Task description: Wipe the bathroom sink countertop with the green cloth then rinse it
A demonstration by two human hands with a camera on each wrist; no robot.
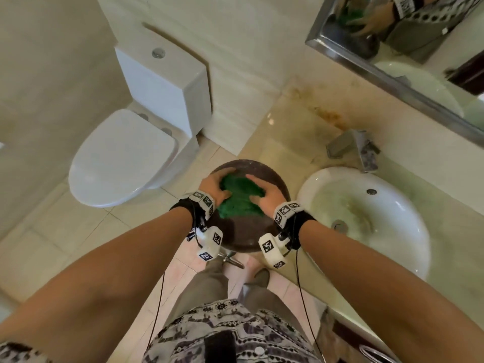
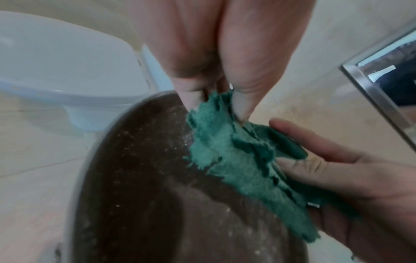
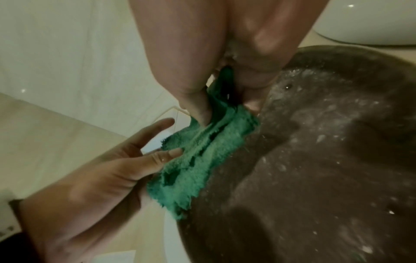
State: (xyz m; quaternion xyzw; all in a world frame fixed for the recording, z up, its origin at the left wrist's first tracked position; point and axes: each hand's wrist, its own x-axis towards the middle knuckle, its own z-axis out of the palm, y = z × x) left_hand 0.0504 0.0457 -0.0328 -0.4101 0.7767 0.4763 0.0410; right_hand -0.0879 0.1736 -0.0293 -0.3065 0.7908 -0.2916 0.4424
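Note:
The green cloth [image 1: 239, 197] lies bunched in a dark round basin [image 1: 246, 231] that stands at the left end of the beige countertop [image 1: 288, 137]. My left hand [image 1: 213, 188] grips the cloth's left side and my right hand [image 1: 267, 196] grips its right side. In the left wrist view the left thumb and fingers pinch an edge of the cloth [image 2: 236, 160] above the speckled basin [image 2: 146, 195]. In the right wrist view the right hand pinches a fold of the cloth [image 3: 202, 160] at the basin's [image 3: 315, 160] rim.
A white sink [image 1: 408, 231] is set in the countertop right of the basin, with a metal faucet [image 1: 353, 148] behind it. A framed mirror [image 1: 419, 48] hangs above. A white toilet [image 1: 123, 158] with its lid down stands at the left on the tiled floor.

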